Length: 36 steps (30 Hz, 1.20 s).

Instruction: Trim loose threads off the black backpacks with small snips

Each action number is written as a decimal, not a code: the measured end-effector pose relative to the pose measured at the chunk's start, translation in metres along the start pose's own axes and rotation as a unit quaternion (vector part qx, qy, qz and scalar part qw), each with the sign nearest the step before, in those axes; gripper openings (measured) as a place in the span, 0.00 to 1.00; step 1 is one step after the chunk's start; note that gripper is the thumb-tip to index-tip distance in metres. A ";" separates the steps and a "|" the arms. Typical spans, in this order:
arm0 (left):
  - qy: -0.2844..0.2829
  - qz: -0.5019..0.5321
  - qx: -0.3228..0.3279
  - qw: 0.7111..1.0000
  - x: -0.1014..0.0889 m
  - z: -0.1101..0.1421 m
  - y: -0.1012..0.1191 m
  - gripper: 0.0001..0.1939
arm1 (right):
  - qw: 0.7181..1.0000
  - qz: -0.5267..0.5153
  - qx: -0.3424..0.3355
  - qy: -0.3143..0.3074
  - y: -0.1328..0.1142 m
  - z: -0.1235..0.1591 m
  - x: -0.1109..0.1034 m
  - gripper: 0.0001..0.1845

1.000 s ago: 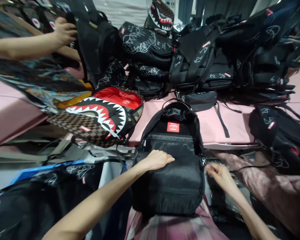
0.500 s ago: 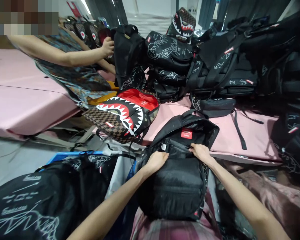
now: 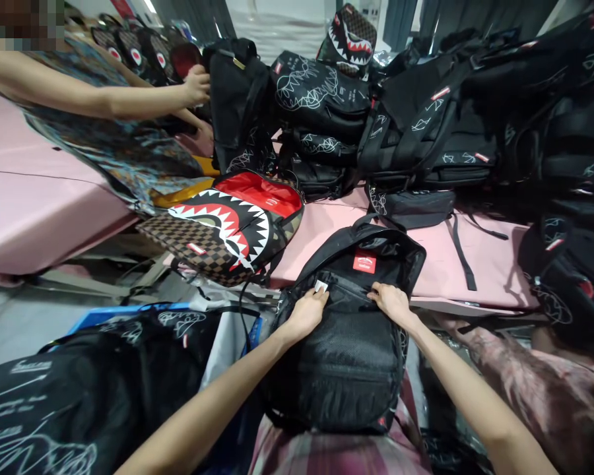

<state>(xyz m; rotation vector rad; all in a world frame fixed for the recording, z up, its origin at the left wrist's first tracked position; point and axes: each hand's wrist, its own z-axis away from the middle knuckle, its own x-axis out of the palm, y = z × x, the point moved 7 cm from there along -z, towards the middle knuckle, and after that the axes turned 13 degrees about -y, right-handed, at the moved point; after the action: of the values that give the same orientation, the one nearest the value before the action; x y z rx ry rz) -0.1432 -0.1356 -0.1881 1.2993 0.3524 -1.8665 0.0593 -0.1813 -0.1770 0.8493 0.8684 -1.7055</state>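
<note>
An unzipped black backpack (image 3: 336, 369) leans from my lap against the pink table edge, its front turned open toward me. Inside its upper part sits a red label (image 3: 364, 260). My left hand (image 3: 307, 313) is closed on the left side of the inner pocket's edge, beside a small white tag (image 3: 321, 286). On the right side of that same edge, my right hand (image 3: 392, 303) pinches the fabric. The pocket hangs below both hands.
A shark-mouth backpack (image 3: 228, 227) lies open on the pink table (image 3: 321, 224). Black backpacks (image 3: 321, 86) are piled behind it. A co-worker's hand (image 3: 197, 84) touches one at left. More black bags fill a blue crate (image 3: 86, 319) at lower left. Another person's pink sleeve (image 3: 515, 369) shows right.
My left hand has shifted slightly left along the pocket edge, and the white tag now stands by its fingers. The pocket lining looks flatter. The view has turned a little.
</note>
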 end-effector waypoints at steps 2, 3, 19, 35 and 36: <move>-0.007 -0.013 0.005 1.000 0.000 -0.002 0.003 0.22 | 1.000 -0.009 -0.004 0.003 0.000 0.000 0.001 0.14; -0.010 -0.019 0.007 1.000 0.000 -0.004 0.004 0.22 | 1.000 -0.013 -0.006 0.005 0.000 0.000 0.002 0.14; -0.037 -0.071 -0.027 0.996 -0.006 -0.024 0.013 0.17 | 0.982 -0.096 -0.098 0.130 0.021 -0.062 -0.131 0.18; 0.062 -0.069 -0.036 0.995 -0.050 -0.018 0.016 0.19 | 0.893 -0.373 -0.160 0.192 0.056 -0.022 -0.074 0.16; 0.108 -0.071 -0.030 0.991 -0.064 -0.019 0.016 0.20 | 0.885 -0.392 -0.155 0.200 0.060 -0.019 -0.074 0.16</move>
<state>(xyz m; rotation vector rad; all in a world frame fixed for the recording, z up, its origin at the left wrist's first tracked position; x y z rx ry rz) -0.1099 -0.1042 -0.1365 1.4718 0.6252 -1.8198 0.1383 -0.1458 -0.1329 0.6715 1.9109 -1.9955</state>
